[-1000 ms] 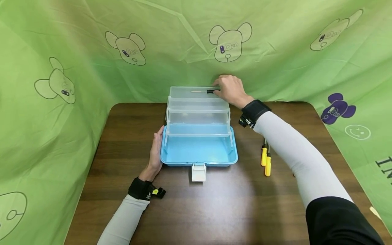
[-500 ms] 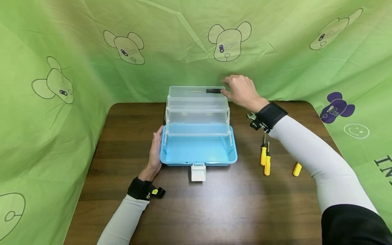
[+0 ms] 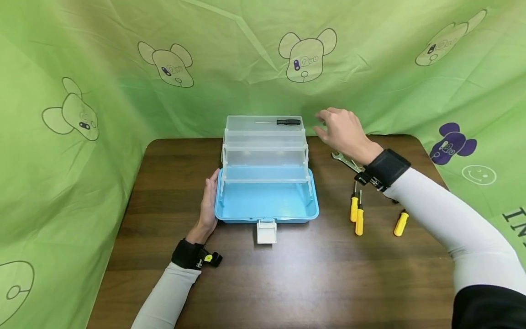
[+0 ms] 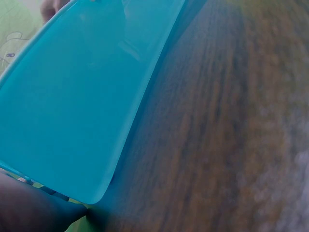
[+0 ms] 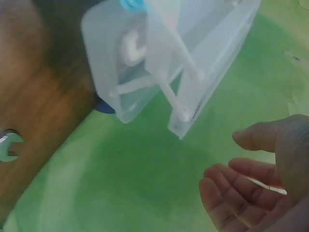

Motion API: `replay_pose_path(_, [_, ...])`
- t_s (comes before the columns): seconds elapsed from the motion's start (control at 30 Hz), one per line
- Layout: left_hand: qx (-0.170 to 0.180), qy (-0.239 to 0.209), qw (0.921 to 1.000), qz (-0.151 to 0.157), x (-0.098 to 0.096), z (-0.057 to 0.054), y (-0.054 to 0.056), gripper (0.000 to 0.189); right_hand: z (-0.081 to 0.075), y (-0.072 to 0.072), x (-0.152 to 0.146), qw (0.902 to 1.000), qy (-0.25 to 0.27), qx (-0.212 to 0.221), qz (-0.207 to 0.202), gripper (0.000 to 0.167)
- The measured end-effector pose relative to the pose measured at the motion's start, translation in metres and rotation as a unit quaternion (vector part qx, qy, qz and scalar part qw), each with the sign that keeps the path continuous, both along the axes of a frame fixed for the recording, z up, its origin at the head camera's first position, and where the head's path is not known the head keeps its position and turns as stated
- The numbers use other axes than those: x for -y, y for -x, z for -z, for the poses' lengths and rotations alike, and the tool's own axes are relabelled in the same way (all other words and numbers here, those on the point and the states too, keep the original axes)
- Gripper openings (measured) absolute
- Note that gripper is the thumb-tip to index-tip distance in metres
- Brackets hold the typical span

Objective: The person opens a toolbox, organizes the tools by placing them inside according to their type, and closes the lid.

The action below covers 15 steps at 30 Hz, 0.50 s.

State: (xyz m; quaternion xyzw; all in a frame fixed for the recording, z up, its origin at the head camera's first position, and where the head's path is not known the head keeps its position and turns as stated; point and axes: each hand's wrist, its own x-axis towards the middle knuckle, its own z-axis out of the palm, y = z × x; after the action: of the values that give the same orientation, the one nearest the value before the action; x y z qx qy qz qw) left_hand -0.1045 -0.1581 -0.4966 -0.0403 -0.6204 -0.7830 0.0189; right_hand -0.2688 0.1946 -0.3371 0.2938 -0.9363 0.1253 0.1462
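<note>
A light blue toolbox (image 3: 267, 201) with clear stepped trays (image 3: 266, 157) stands unfolded at mid-table, its white latch (image 3: 266, 232) hanging in front. In the topmost tray lies a small screwdriver (image 3: 288, 122) with a black handle and thin shaft. My left hand (image 3: 208, 201) rests along the box's left side, fingers straight; the left wrist view has the blue wall (image 4: 82, 96) filling much of it. To the right of the trays, my right hand (image 3: 345, 130) hovers with loosely bent fingers and holds nothing. The right wrist view shows its thumb and fingers (image 5: 241, 193) apart from the tray ends.
Two yellow-handled screwdrivers (image 3: 357, 214) lie side by side right of the box. Under my right forearm are a wrench (image 3: 344, 161) and another yellow handle (image 3: 401, 224), partly covered. A green printed cloth (image 3: 246, 68) hangs behind the wooden table (image 3: 172, 183).
My right hand has let go of the black-handled screwdriver in the top tray and moved right, away from the trays. More of the wrench and a yellow handle now show. My left hand stays put.
</note>
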Motion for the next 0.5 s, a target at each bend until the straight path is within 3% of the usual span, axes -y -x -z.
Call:
replay_pose_path(0.3, [-0.001, -0.003, 1.0, -0.002, 0.0, 0.0, 0.002, 0.078, 0.014, -0.024, -0.025, 1.0, 0.003, 0.007, 0.006, 0.033])
replay_pose_path(0.5, [0.001, -0.003, 1.0, -0.001, -0.001, 0.0, 0.001, 0.078, 0.02, -0.047, -0.039, 0.9989, 0.003, 0.036, 0.03, 0.035])
